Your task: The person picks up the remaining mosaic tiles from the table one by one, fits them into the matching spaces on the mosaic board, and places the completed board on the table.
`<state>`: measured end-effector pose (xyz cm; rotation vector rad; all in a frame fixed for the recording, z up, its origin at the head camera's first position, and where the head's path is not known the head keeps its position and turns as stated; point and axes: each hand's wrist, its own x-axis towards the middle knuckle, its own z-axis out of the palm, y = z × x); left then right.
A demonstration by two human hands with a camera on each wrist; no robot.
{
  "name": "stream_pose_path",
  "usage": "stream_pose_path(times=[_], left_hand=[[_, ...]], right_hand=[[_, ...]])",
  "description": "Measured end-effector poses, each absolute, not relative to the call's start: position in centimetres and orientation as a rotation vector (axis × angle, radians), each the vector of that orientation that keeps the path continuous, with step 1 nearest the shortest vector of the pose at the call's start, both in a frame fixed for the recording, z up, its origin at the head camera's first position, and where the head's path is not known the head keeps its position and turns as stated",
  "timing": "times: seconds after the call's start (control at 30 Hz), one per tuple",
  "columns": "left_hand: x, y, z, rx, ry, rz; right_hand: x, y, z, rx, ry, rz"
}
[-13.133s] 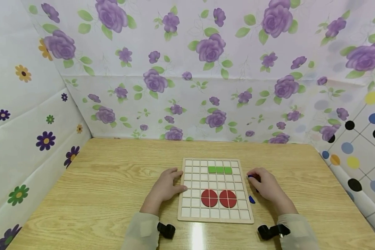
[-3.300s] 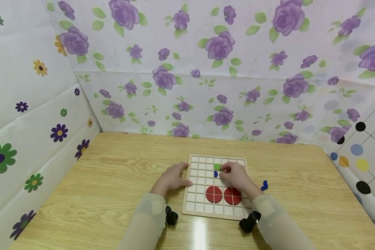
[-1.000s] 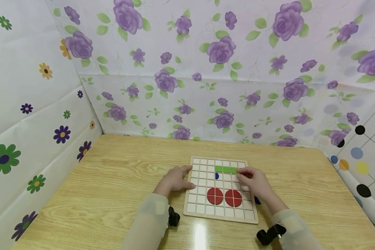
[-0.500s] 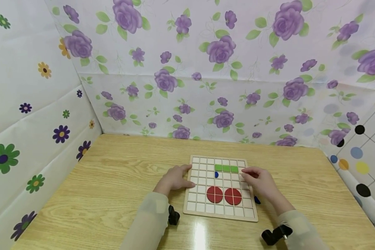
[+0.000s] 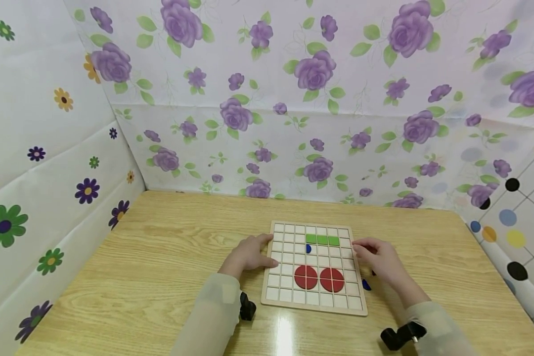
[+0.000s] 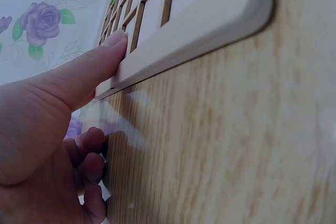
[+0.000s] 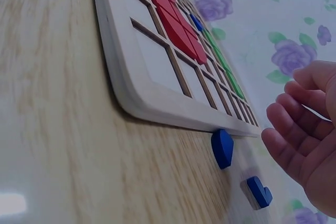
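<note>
A wooden grid board lies on the table. Its cells hold a row of green squares, two red circles made of quarter pieces, and a small blue rounded piece just below the green row. My left hand touches the board's left edge; its thumb rests on the rim. Just off the right edge is my right hand, fingers loosely bent, no piece visible between them. Beside the board, near that hand, lie a blue piece and a notched blue piece, the latter mostly hidden in the head view.
The wood-grain table extends around the board on every side. A flowered cloth hangs behind it, with patterned sheets on the left and right. Black camera mounts sit at both wrists.
Since the earliest frame, a blue piece has come onto the board below the green squares. Over the last second my right hand has drawn back rightward from the green row. The left hand stays put.
</note>
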<state>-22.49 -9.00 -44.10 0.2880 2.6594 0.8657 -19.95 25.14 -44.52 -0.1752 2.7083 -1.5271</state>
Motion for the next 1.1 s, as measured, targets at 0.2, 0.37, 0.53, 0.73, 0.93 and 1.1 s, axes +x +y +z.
stream_pose_path(times=[0.2,0.37,0.53,0.73,0.93,1.1], left_hand=[[-22.4,-9.0,-44.1,0.288,2.664,0.857],[-22.5,-9.0,-44.2,0.276,2.659,0.857],[-22.6,-9.0,-44.2,0.280,2.662,0.858],[-22.6,-9.0,-44.3,0.275,2.665,0.850],[-22.5,-9.0,-44.2,0.280,2.666,0.851],[-22.5,-8.9,-44.2,0.281,2.673,0.843]], right_hand=[[-19.8,25.9,-44.6,-0.195,2.739,-1.493],[-19.7,26.4,-44.8,-0.165,2.751,-1.458],[-19.7,26.8,-44.7,-0.146,2.769,-1.432],[-19.6,27.5,-45.0,-0.148,2.782,-1.421],[-19.6,28.3,-45.2,-0.136,2.826,-1.359],[-19.5,28.8,-45.2,-0.141,2.864,-1.315]])
